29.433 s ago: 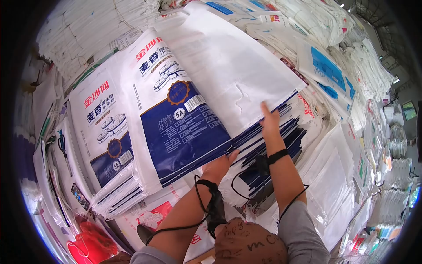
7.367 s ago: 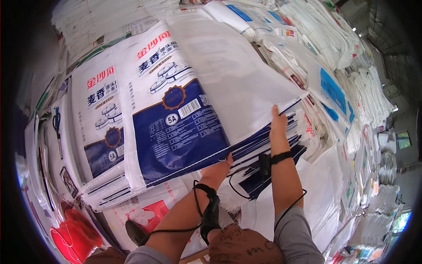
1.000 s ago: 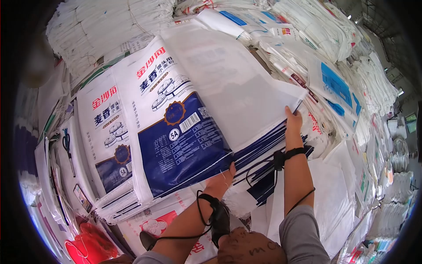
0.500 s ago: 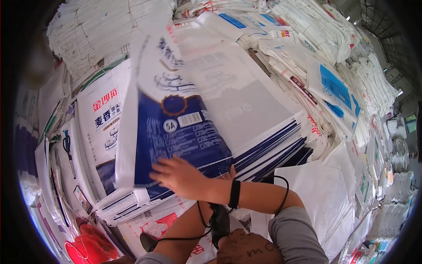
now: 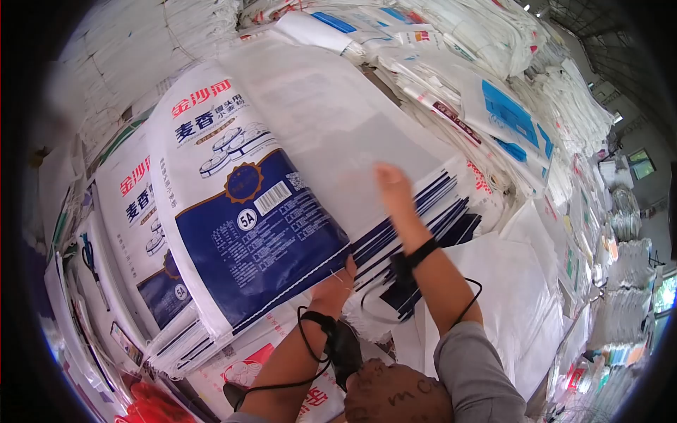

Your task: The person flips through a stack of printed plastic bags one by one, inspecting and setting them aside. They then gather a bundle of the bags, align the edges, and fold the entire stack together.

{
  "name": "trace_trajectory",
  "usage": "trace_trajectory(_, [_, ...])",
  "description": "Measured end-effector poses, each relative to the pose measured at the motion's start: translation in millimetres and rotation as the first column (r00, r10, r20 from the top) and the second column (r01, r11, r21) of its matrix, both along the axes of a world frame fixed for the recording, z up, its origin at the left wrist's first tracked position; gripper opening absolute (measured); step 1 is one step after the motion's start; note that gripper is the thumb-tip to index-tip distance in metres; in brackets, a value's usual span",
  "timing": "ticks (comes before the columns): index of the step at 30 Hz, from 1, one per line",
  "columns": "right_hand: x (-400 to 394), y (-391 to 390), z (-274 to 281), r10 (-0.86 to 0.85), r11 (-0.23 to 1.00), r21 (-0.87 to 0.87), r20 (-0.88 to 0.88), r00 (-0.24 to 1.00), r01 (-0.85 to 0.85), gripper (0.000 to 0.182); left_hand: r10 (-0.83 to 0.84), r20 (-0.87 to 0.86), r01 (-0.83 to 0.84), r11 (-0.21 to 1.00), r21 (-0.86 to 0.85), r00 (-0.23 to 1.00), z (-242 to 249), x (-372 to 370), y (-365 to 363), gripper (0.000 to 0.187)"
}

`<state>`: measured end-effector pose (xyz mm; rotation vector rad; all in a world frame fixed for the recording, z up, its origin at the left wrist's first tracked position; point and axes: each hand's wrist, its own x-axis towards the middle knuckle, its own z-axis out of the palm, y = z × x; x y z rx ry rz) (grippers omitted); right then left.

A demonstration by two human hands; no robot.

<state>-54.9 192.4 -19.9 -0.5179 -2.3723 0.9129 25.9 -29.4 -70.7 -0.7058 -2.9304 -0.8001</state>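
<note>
We're likely leafing sacks, left hand at near edge, right hand blurred, both grips unclear; next needs one edge pinched.

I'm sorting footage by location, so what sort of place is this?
Probably a sack warehouse or sorting workshop: large stacks of flat white sacks, a glossy white-and-blue rectangular printed sack, and a dark metal-framed roof suggest it.
</note>
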Motion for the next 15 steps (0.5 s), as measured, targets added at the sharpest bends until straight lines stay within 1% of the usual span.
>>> trace_trajectory(1, [7, 44, -12, -0.237, 0.971, 0.005, 0.008, 0.971, 0.237, 0.024, 0.003, 0.011, -0.003, 1.0, -0.008, 1.0, 1, 0, -1, 0.055])
trace_trajectory(2, [19, 88, -34, -0.402, 0.916, 0.029, 0.038, 0.915, 0.401, 0.034, -0.002, 0.011, 0.002, 1.0, -0.006, 1.0, 3, -1, 0, 0.055])
trace_trajectory(3, [30, 109, -27, -0.432, 0.885, -0.136, 0.117, 0.894, 0.445, 0.039, 0.003, 0.03, -0.003, 1.0, -0.007, 1.0, 4, -2, 0, 0.055])
trace_trajectory(4, [37, 117, -18, -0.445, 0.823, -0.293, 0.2, 0.873, 0.486, 0.045, 0.009, 0.049, -0.009, 1.0, -0.008, 0.999, 4, -2, 0, 0.056])
trace_trajectory(5, [39, 119, -15, -0.448, 0.822, -0.293, 0.201, 0.871, 0.489, 0.045, 0.006, 0.05, -0.005, 1.0, -0.008, 0.999, -1, -2, 0, 0.056])
trace_trajectory(7, [45, 125, -12, -0.531, 0.682, -0.477, 0.196, 0.824, 0.554, 0.053, -0.018, -0.19, -0.011, 0.989, -0.147, 0.982, -10, 0, 1, 0.056])
trace_trajectory(8, [44, 130, -11, -0.515, 0.659, -0.497, 0.248, 0.821, 0.564, 0.059, -0.019, -0.191, -0.009, 0.989, -0.146, 0.981, -11, 0, 0, 0.056])
trace_trajectory(9, [42, 134, -12, -0.516, 0.658, -0.498, 0.248, 0.82, 0.565, 0.059, -0.069, -0.28, 0.015, 0.982, -0.191, 0.957, -12, 0, -1, 0.052])
trace_trajectory(10, [42, 138, -15, -0.51, 0.701, -0.434, 0.249, 0.823, 0.566, 0.057, -0.127, -0.362, 0.039, 0.97, -0.24, 0.923, -10, 1, -4, 0.049])
trace_trajectory(11, [44, 141, -17, -0.504, 0.741, -0.367, 0.252, 0.827, 0.563, 0.056, -0.133, -0.36, 0.044, 0.969, -0.245, 0.924, -8, 2, -4, 0.049])
trace_trajectory(12, [46, 145, -17, -0.504, 0.739, -0.369, 0.252, 0.826, 0.564, 0.056, -0.06, -0.211, 0.03, 0.99, -0.141, 0.976, -5, 1, -2, 0.05])
trace_trajectory(13, [46, 148, -12, -0.527, 0.739, -0.316, 0.28, 0.803, 0.595, 0.059, 0.001, -0.051, -0.003, 0.999, -0.037, 0.999, -3, -1, 0, 0.05])
trace_trajectory(14, [46, 149, -9, -0.55, 0.736, -0.261, 0.308, 0.777, 0.625, 0.062, 0.002, -0.052, -0.004, 0.999, -0.038, 0.999, -3, -2, 0, 0.05])
trace_trajectory(15, [47, 151, -7, -0.551, 0.735, -0.261, 0.308, 0.776, 0.626, 0.062, 0.007, -0.043, -0.009, 0.999, -0.042, 0.999, -3, -2, 0, 0.05])
